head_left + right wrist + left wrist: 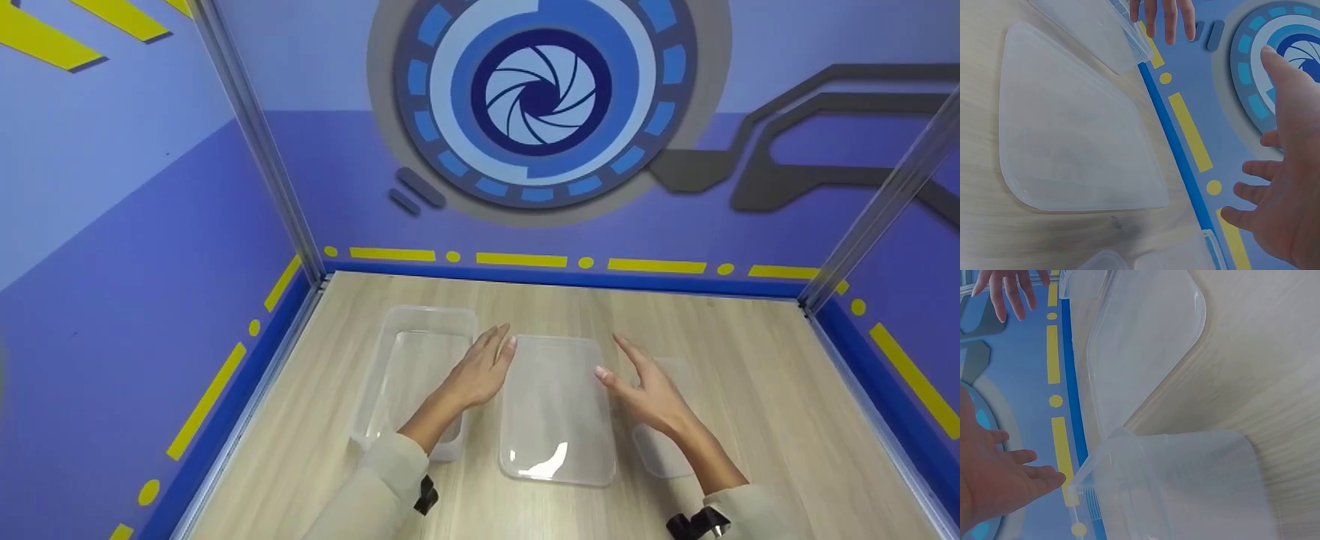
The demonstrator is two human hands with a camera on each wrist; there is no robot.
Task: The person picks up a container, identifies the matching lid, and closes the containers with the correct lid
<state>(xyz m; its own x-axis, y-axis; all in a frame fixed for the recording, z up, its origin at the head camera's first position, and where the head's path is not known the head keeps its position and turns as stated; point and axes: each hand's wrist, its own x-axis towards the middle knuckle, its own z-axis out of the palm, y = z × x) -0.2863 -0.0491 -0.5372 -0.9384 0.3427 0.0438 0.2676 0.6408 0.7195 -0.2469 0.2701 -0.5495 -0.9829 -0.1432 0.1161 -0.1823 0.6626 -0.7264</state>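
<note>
A clear, rectangular plastic box (375,375) without a cover stands on the left. Beside it lies a flat translucent plastic lid (557,412), its rounded corners also showing in the right wrist view. My left hand (476,376) hovers between box and lid, fingers extended, and holds nothing. Over on the lid's right side, my right hand (651,394) is held up with its fingers spread and thumb apart, also holding nothing. Smaller clear plastic pieces (664,454) lie partly hidden beneath it; their exact kind is hard to make out.
The light wood tabletop (757,412) is bounded by a blue printed back wall (330,180) and side walls. Metal posts (259,135) rise at both back corners. Black wrist mounts (426,495) sit on the sleeves.
</note>
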